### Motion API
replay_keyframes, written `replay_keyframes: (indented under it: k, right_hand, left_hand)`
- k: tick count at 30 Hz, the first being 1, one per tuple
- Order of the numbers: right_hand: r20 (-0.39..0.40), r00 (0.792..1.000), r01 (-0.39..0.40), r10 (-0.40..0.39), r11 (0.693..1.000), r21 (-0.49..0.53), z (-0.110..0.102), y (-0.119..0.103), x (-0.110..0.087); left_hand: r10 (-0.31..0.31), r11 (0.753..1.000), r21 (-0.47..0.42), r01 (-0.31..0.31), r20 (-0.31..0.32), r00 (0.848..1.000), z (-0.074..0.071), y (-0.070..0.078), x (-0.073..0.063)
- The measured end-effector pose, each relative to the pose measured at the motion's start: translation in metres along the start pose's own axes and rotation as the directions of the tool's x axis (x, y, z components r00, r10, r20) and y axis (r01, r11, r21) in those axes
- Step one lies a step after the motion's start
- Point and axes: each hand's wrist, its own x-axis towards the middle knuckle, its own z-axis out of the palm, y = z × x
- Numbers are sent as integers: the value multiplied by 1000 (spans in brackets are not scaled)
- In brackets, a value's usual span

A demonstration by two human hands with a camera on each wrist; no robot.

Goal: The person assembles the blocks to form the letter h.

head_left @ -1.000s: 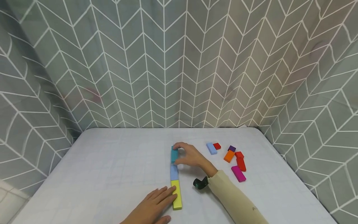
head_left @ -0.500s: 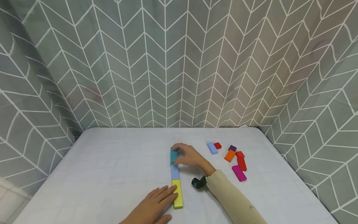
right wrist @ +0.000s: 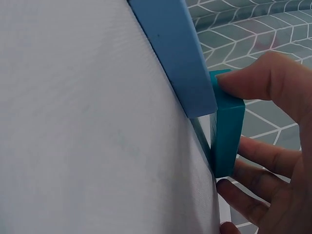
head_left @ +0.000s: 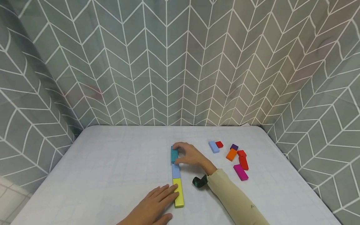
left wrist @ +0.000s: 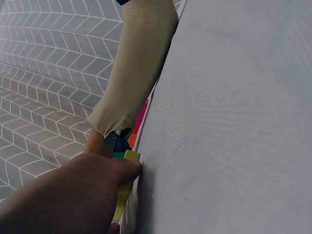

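The table (head_left: 112, 162) is covered with a white cloth, and it is enclosed at the back and sides by a grey-green curtain (head_left: 168, 62) patterned with white zigzag lines; pale tiles (head_left: 11, 201) are glimpsed at the lower left. Ten blocks can be counted: three red blocks (head_left: 243, 163), two light-blue blocks (head_left: 176, 171), and one each of a yellow block (head_left: 179, 200), a purple block (head_left: 234, 147), an orange block (head_left: 231, 154), a magenta block (head_left: 241, 172) and a teal block (head_left: 174, 155). Seven are scattered at the right; three are lined up lengthwise near the middle, with yellow nearest, light blue between and teal farthest. The teal block is plain, smooth and rectangular, with crisp edges and flat faces. It is held lengthwise by the right-hand grip (head_left: 191, 154), between thumb and fingers; whether it is touched by its light-blue neighbour cannot be told. The yellow block is touched by the extended fingers of the left-hand grip (head_left: 156, 203), which is spread loosely.
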Motion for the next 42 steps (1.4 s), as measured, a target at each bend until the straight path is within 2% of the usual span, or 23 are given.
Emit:
replay_keyframes:
  k: [5,10,21,30,42]
  right_hand:
    - [2,1000,-1,1,1000,-10,-1,0,-1]
    - [24,1000,-3,4,1000,-15,0,0,-3]
    - [51,998,21,-21,1000,-11,-4,3,-4]
    - [44,998,48,-47,999,-5,-5,3,-3]
    - [63,997,40,-39,999,-14,-4,9,-1]
  left_hand:
    - [-8,1000,-3,8,3,1000,0,0,1]
    - [-34,999,15,34,44,998,1,1,3]
    - [-4,1000,7,4,12,1000,1,2,2]
    - [51,998,37,-49,-67,996,-1,2,-2]
    - [41,999,25,-39,-57,998,-4,5,-3]
